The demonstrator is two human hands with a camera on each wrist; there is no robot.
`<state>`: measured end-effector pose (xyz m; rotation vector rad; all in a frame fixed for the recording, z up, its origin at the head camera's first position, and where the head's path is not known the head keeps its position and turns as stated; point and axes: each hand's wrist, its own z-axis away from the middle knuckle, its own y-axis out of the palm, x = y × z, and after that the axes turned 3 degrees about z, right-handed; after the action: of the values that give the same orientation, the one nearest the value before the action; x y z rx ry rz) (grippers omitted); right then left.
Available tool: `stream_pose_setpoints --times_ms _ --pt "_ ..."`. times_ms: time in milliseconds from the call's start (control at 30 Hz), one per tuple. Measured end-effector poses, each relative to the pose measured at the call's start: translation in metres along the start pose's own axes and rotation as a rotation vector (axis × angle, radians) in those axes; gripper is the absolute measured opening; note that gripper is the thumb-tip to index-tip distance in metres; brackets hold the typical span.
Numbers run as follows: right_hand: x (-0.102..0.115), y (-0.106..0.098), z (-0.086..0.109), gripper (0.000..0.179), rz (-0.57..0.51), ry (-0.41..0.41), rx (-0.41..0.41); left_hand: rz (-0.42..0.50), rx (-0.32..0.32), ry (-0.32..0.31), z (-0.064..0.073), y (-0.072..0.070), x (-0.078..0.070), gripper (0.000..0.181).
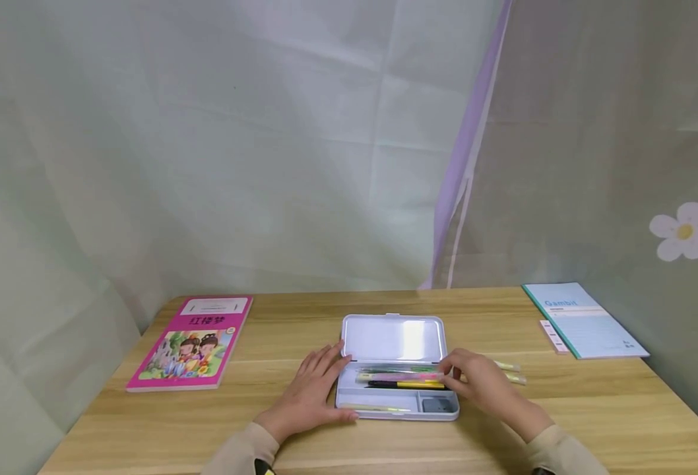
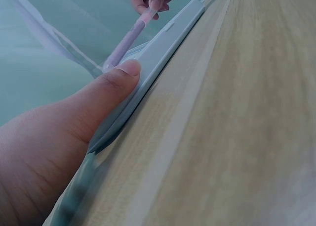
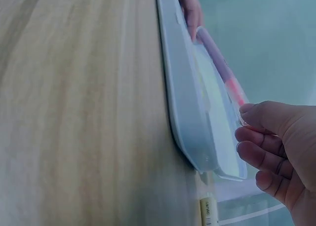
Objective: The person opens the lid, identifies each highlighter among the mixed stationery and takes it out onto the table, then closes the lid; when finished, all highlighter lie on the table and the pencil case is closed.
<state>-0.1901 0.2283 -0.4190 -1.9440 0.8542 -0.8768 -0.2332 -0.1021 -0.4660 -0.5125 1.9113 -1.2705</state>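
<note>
An open white pencil case (image 1: 379, 400) lies on the table with its lid (image 1: 379, 338) tipped back. My left hand (image 1: 310, 389) rests at the case's left side, fingers spread along the rim and thumb (image 2: 116, 80) at the front edge. Over the long compartment, my right hand (image 1: 482, 382) pinches the right end of a pink-and-purple pen (image 1: 399, 377) between thumb and fingers. The pen (image 3: 219, 60) slants above the case in the right wrist view. Beneath it sits a black-and-yellow pen (image 1: 405, 384). A grey eraser-like block (image 1: 437, 404) fills the small front compartment, beside a slim yellow stick (image 1: 375, 408).
Pale yellow pens (image 1: 514, 378) lie on the table right of the case, partly behind my right hand. A pink book (image 1: 191, 343) is at the far left. At the back right are a light blue notebook (image 1: 589, 323) and a small pink strip (image 1: 554, 337).
</note>
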Motion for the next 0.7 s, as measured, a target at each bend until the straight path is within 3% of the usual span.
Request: stream_pose_setpoints --times_ms 200,700 --pt "-0.003 -0.006 0.003 0.011 -0.017 -0.020 -0.053 0.003 0.002 -0.002 -0.002 -0.001 -0.001 0.099" --pt "-0.011 -0.025 0.009 0.012 -0.038 -0.011 -0.061 -0.003 0.005 -0.011 0.000 0.000 -0.001 0.100"
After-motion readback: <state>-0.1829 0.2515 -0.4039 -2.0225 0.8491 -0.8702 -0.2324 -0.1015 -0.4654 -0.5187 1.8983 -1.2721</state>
